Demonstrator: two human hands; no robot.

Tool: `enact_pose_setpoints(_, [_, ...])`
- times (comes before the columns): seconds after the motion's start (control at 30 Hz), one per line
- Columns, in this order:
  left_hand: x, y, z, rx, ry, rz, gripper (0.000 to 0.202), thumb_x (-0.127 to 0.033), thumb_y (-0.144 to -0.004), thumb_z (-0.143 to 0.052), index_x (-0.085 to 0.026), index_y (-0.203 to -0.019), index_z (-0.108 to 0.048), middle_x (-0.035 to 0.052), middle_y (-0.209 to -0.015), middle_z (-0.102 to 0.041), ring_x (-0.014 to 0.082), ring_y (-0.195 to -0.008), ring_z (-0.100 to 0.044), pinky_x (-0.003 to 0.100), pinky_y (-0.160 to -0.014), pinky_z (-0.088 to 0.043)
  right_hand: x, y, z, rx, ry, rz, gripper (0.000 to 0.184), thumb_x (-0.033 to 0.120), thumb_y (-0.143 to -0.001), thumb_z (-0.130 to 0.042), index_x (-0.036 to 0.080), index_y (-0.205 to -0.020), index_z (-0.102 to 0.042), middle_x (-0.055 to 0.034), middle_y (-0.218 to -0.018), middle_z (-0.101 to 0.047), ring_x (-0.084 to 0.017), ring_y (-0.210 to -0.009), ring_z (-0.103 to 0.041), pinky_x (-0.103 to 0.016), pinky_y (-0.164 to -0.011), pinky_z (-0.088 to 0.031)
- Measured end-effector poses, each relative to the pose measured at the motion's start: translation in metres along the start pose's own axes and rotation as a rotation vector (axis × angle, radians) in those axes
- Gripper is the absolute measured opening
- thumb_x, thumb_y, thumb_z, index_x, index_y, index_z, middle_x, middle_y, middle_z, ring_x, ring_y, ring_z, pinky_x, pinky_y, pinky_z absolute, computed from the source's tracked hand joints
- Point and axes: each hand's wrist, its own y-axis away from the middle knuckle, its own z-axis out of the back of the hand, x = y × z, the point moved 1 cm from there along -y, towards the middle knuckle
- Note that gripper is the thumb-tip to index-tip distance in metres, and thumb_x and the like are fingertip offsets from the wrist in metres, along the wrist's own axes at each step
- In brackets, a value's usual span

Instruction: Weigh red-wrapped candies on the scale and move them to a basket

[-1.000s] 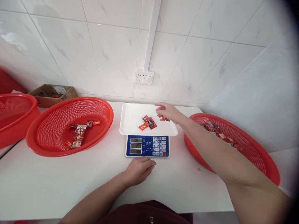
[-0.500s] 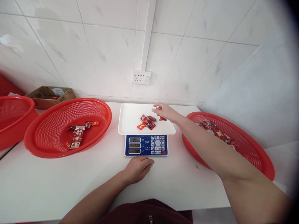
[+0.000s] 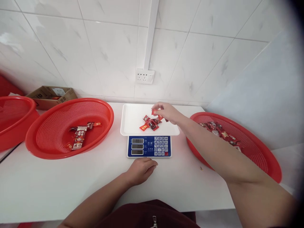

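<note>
My right hand [image 3: 166,113] is over the white weighing tray [image 3: 129,118], its fingers pinched on a red-wrapped candy [image 3: 154,112]. Below and beside those fingers, several wrapped candies [image 3: 152,123] lie in a small heap on the tray; part of the heap is hidden by the hand. The tray sits on a scale with a blue keypad panel [image 3: 149,146] and three small displays. Just in front of that panel, my left hand [image 3: 142,171] rests on the table with its fingers curled closed and nothing visible in them.
To the right, a red mesh basket [image 3: 266,158] holds many wrapped candies, partly behind my forearm. On the left, another red basket [image 3: 47,139] holds a few packets. Further left are a third red basket [image 3: 14,126] and a cardboard box [image 3: 64,98]. A tiled wall stands behind.
My right hand has shifted slightly left and brought its red candy closer above the heap. More candy lies in the heap, and the top display's digits have changed. My left hand stays put.
</note>
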Motion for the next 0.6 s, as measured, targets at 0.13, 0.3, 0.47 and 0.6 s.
enact_pose_setpoints(0.13, [0.001, 0.0, 0.0, -0.002, 0.005, -0.001, 0.023, -0.022, -0.09, -0.04, -0.021, -0.1, -0.061, 0.006, -0.094, -0.069, 0.0208, -0.084, -0.065, 0.033, -0.073, -0.055, -0.001, -0.004, -0.018, 0.056, 0.128, 0.092, 0.016, 0.007, -0.068, -0.058, 0.019, -0.077, -0.063, -0.0036, -0.079, -0.061, -0.014, -0.069, -0.058, -0.021, -0.047, -0.043])
enact_pose_setpoints(0.3, [0.0, 0.0, 0.001, -0.01, 0.011, -0.003, 0.023, -0.021, -0.09, -0.04, -0.021, -0.101, -0.06, 0.0066, -0.095, -0.069, 0.0211, -0.084, -0.065, 0.033, -0.073, -0.054, -0.005, -0.013, -0.023, 0.031, 0.102, 0.123, 0.024, 0.006, -0.069, -0.06, 0.019, -0.089, -0.064, -0.0064, -0.096, -0.063, -0.015, -0.082, -0.058, -0.022, -0.059, -0.048])
enact_pose_setpoints(0.47, [0.001, 0.001, 0.0, -0.007, 0.056, 0.004, 0.024, -0.022, -0.09, -0.04, -0.02, -0.101, -0.061, 0.0086, -0.094, -0.068, 0.0233, -0.085, -0.065, 0.036, -0.073, -0.053, -0.009, -0.003, -0.006, -0.056, -0.096, -0.035, 0.016, 0.023, -0.078, -0.061, 0.021, -0.094, -0.062, -0.0049, -0.083, -0.06, -0.011, -0.059, -0.054, -0.02, -0.039, -0.037])
enact_pose_setpoints(0.6, [0.0, 0.001, -0.001, 0.018, 0.141, 0.035, 0.026, -0.023, -0.09, -0.039, -0.018, -0.1, -0.062, 0.0117, -0.094, -0.067, 0.0253, -0.086, -0.063, 0.04, -0.076, -0.051, -0.017, 0.012, 0.01, -0.108, -0.28, -0.132, 0.007, 0.027, -0.08, -0.062, 0.022, -0.085, -0.062, -0.0039, -0.082, -0.056, -0.008, -0.052, -0.049, -0.019, -0.036, -0.036])
